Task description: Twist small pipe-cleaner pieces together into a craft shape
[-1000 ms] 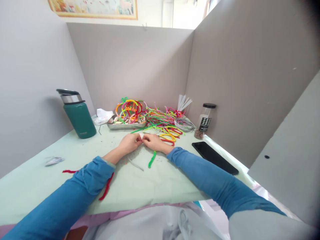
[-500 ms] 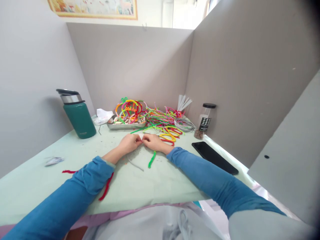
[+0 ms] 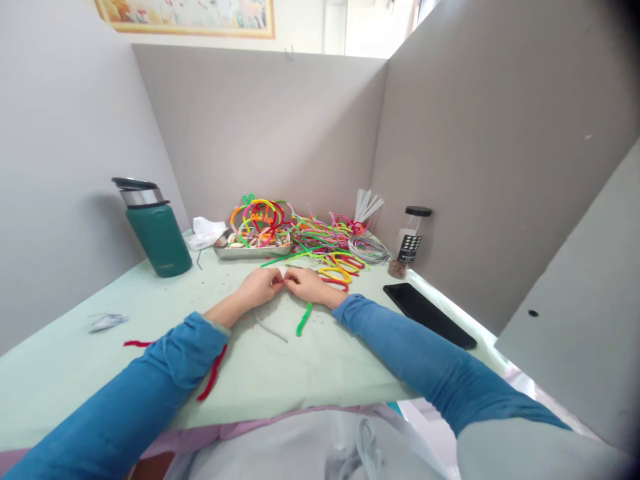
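Observation:
My left hand (image 3: 259,288) and my right hand (image 3: 306,285) meet above the middle of the table, their fingertips pinched together. Whatever lies between the fingers is too small to make out. Just below them a thin grey wire (image 3: 271,329) rests on the cloth. A short green pipe cleaner (image 3: 303,320) lies beside my right wrist. Under my left forearm a red pipe cleaner (image 3: 213,375) sticks out. Behind my right hand are scissors with yellow and red handles (image 3: 336,274), their blades partly hidden.
A metal tray (image 3: 253,253) holds bent pipe cleaners and small pieces. Right of it lie a heap of pipe cleaners (image 3: 320,233) and a grey wire coil (image 3: 369,249). A green bottle (image 3: 159,239) stands left; a clear jar (image 3: 408,247) and a black phone (image 3: 429,315) are right.

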Demonstrator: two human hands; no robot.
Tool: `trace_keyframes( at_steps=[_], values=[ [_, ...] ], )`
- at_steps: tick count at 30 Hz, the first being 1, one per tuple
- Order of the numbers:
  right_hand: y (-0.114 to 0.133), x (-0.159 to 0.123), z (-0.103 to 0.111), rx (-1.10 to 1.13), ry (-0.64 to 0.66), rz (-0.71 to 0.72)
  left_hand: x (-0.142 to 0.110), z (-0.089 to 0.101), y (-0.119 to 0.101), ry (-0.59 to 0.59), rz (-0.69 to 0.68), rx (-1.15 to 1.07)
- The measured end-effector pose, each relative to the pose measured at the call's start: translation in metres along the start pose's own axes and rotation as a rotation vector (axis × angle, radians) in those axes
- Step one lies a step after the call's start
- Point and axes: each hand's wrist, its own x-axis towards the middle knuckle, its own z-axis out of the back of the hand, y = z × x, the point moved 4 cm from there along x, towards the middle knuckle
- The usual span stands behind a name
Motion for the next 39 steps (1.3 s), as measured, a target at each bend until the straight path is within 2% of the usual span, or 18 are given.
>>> trace_keyframes(
  at_steps=[23,39],
  values=[
    [0.0007,-0.0004,-0.0003,-0.019,0.004,-0.005,0.0004,-0.0006,0.0014,0.000,0.027,0.018],
    [0.0000,-0.0007,-0.0001,0.009,0.017,-0.009,0.0026,0.0001,0.0045,-0.007,0.042,-0.050]
  ],
)
